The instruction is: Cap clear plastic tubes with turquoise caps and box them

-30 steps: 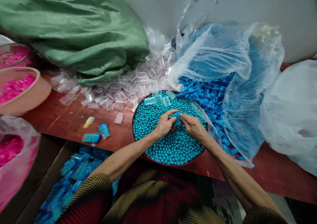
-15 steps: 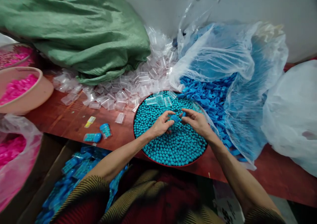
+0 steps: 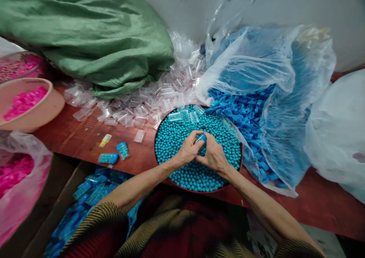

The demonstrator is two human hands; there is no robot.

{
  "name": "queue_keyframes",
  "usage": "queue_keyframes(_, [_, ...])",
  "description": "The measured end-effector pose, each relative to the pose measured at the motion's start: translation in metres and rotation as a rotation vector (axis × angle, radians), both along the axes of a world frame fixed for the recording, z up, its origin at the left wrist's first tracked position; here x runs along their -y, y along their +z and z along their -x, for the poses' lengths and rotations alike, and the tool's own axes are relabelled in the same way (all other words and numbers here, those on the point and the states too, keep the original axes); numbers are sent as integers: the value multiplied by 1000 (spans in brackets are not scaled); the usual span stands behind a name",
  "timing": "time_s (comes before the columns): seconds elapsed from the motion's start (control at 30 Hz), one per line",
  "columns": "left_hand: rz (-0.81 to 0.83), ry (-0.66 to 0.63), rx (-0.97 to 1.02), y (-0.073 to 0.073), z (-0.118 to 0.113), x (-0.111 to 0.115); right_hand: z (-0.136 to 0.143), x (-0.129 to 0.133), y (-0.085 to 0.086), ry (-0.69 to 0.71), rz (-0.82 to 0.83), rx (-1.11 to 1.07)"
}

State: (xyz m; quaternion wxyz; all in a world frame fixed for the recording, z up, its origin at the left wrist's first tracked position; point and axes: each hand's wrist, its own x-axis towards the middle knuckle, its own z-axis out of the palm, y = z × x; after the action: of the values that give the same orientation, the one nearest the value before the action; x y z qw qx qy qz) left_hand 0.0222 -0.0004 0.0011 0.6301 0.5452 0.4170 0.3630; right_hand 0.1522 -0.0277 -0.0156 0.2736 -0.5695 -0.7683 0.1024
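Observation:
Above a round red-rimmed tub (image 3: 242,163) of small turquoise balls (image 3: 199,178), my two hands meet around a small bottle with a blue cap (image 3: 201,137). My left hand (image 3: 188,148) is closed on one side of it. Fingers of my right hand (image 3: 214,153) wrap the other side and press near the cap. Most of the bottle is hidden by my fingers. Several clear plastic containers (image 3: 175,116) lie on the balls at the tub's far edge.
Loose clear containers (image 3: 142,98) heap behind the tub, beside a green sack (image 3: 114,41). Blue caps (image 3: 242,105) spill from a plastic bag (image 3: 285,136) at right. Two filled bottles (image 3: 107,158) lie left. Pink pieces fill a bowl (image 3: 48,109). Filled bottles (image 3: 85,201) lie below the table edge.
My right hand has moved left to my left hand, bringing the blue piece from its fingertips to the bottle. Both hands now close around it.

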Motion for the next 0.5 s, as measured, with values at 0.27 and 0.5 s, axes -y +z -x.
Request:
queue_keyframes(0.27, [84, 88, -177, -7, -1, 8, 14, 9, -3, -23, 190, 72])
queue_keyframes(0.5, [-123, 8, -540, 17, 99, -1, 8, 9, 4, 192, 235, 76])
